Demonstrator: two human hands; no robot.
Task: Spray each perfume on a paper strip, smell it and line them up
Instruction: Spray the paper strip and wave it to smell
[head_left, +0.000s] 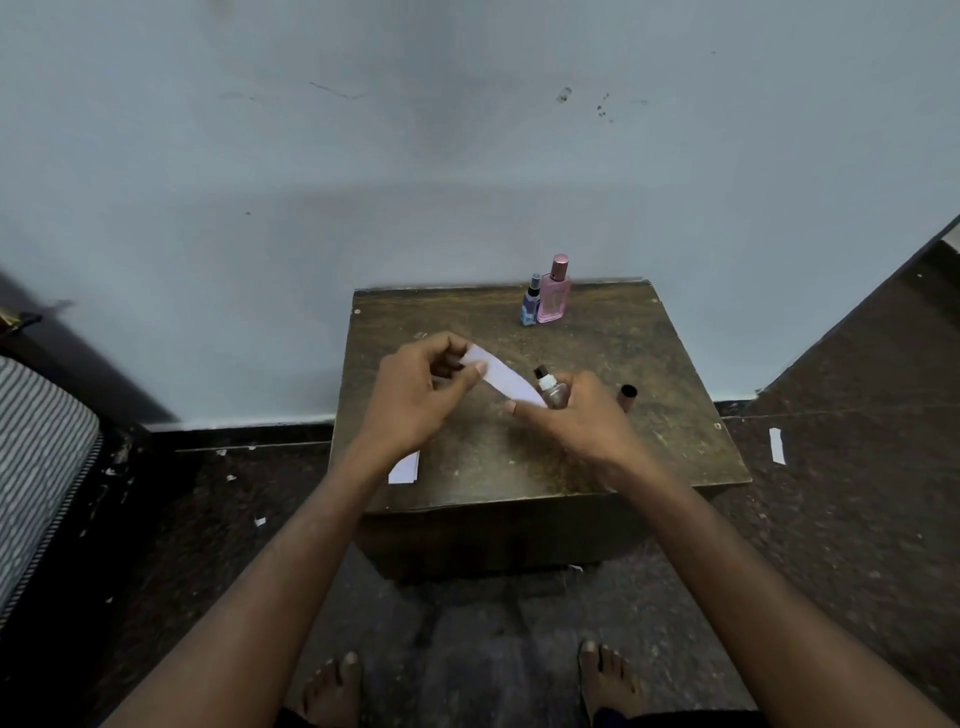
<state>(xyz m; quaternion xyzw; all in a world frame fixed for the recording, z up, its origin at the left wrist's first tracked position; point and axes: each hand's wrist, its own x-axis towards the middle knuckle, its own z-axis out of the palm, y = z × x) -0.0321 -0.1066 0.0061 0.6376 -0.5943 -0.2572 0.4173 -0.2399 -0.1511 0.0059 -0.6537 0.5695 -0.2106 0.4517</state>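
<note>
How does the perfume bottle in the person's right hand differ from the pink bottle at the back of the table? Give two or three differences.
1. The held bottle is gripped and tilted in the right hand; the pink bottle stands upright on the table.
2. The held bottle has its sprayer bared; the pink bottle wears its cap.
3. The held bottle looks brownish; the pink bottle is clear pink.

Both are small spray perfumes.

Worn, scuffed matt wood on the counter; a plain white paper strip; glossy pink glass perfume bottle.
</note>
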